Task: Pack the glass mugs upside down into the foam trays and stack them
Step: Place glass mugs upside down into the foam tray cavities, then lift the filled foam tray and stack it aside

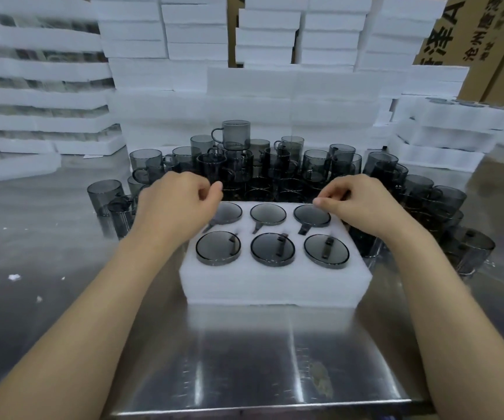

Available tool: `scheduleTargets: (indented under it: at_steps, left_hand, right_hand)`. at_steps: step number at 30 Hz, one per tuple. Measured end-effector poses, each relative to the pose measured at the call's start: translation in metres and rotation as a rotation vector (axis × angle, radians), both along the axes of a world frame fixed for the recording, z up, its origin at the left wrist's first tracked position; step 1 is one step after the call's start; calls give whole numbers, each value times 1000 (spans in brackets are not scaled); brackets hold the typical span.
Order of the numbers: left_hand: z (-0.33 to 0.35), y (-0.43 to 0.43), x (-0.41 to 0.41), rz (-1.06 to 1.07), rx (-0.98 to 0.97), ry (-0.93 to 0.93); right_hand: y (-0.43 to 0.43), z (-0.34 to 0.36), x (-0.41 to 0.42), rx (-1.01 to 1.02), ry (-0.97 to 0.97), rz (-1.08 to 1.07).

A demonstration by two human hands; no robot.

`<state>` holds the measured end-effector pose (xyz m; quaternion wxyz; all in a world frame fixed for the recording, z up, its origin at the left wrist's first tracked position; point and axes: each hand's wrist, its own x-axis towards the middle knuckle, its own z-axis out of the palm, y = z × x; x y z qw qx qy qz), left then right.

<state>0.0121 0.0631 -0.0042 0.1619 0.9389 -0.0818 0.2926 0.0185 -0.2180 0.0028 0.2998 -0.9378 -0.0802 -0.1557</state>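
Observation:
A white foam tray (275,286) lies on the steel table in front of me, with several smoky grey glass mugs (268,214) set upside down in its holes, bases up. My left hand (178,204) hovers over the tray's far left corner, partly covering the far left mug (229,213), fingers curled with nothing visibly held. Over the far right corner is my right hand (356,201), its fingers curled and its fingertips just above the far right mug (312,216). A crowd of loose grey mugs (235,136) stands behind the tray.
Stacks of white foam trays (275,86) form a wall at the back and left. More packed trays (444,131) are stacked at the right, with cardboard boxes (493,40) behind. Loose mugs flank the tray on both sides. Bare steel table (259,359) lies nearest me.

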Motion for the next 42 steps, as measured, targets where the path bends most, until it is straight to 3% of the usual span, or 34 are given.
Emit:
scheduleTargets:
  at_steps: [2, 5, 8, 16, 19, 23, 28, 32, 35, 38, 42]
  left_hand:
    - [-1, 8, 3, 95, 55, 141]
    - [-3, 10, 4, 120, 135, 514]
    - [-5, 8, 2, 43, 6, 824]
    - [4, 17, -9, -211, -321, 1120]
    - [9, 21, -15, -446, -514, 1226]
    - [11, 22, -13, -669, -696, 1194]
    - [11, 29, -7, -696, -876, 1089]
    - [13, 33, -6, -722, -1005, 985]
    - [11, 31, 0, -706, -1110, 870]
    - [6, 16, 2, -688, -1217, 716]
    - [-10, -8, 5, -604, -1234, 637]
  right_hand:
    - [0, -1, 1, -21, -46, -62]
    - [3, -4, 1, -19, -54, -75]
    - [6, -6, 2, -45, -77, -83]
    - [7, -8, 2, -71, -71, -43]
    - [2, -4, 2, -33, -80, -64]
    - [-2, -1, -2, 92, -189, -101]
    - [3, 9, -7, 433, -216, -50]
    - [-1, 13, -8, 354, -299, -193]
    - [-13, 22, -12, 635, -92, -130]
    - [-17, 23, -13, 659, 237, 49]
    - [-20, 23, -17, 828, 301, 221]
